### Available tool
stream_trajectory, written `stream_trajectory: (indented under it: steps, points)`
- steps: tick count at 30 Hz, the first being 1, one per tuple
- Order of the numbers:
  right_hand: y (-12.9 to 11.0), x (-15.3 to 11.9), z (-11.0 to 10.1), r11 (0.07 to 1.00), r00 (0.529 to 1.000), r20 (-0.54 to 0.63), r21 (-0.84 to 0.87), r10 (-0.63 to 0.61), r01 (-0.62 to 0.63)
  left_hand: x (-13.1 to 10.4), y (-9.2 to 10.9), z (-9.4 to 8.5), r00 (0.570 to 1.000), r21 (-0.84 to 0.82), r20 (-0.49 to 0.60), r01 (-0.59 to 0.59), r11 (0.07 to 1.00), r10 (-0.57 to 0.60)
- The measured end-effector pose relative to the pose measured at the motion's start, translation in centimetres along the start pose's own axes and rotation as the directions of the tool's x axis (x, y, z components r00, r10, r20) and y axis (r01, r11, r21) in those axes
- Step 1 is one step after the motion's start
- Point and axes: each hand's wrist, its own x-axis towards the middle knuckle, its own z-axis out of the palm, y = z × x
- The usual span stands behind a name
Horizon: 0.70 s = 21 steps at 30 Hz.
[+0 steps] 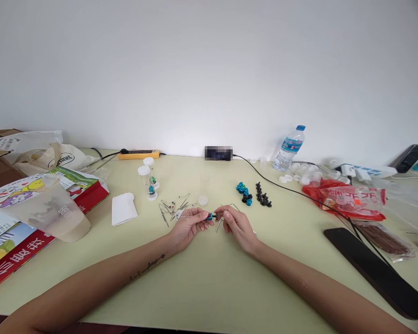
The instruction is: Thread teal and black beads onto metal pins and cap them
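Note:
A small blue-and-black piece (211,216) is pinched between the fingers of my left hand (190,227), and a thin metal wire runs out leftward past that hand. My right hand (238,227) has its fingertips closed at the dark end of the same piece; the exact contact is partly hidden. Bent metal rods (218,225) lie under and around my right fingers. Left of my hands lies a loose pile of metal wire pieces (170,208). A clear tube (204,188) is just beyond them. Blue parts (244,191) and black screw-like parts (263,195) are grouped to the right.
Two capped tubes (148,183) stand by a folded white paper (123,209). A plastic cup (62,215) leans over boxes at left. A phone (218,153), water bottle (290,148), white caps (303,174), red bag (348,197) and black slab (372,269) lie beyond and right.

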Motion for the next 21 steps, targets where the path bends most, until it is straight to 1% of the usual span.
stream_trajectory:
  steps: [8, 11, 15, 21]
  points:
    - [0.01, 0.03, -0.01, 1.0, 0.999, 0.011, -0.007, 0.031, -0.031, 0.23, -0.2, -0.22, 1.0, -0.006, 0.006, -0.007, 1.0, 0.007]
    - [-0.15, 0.06, 0.15, 0.998, 0.999, 0.014, -0.039, 0.047, -0.046, 0.29, -0.3, -0.27, 1.0, -0.018, 0.005, -0.009, 1.0, 0.009]
    - [-0.27, 0.09, 0.3, 0.995, 1.0, 0.016, -0.094, 0.021, -0.019, 0.26, -0.34, -0.3, 1.0, -0.022, 0.005, -0.012, 1.0, 0.012]
    - [0.04, 0.14, 0.19, 0.993, 0.998, 0.034, -0.109, 0.051, -0.047, 0.23, -0.19, -0.21, 1.0, 0.008, 0.008, -0.01, 1.0, 0.01]
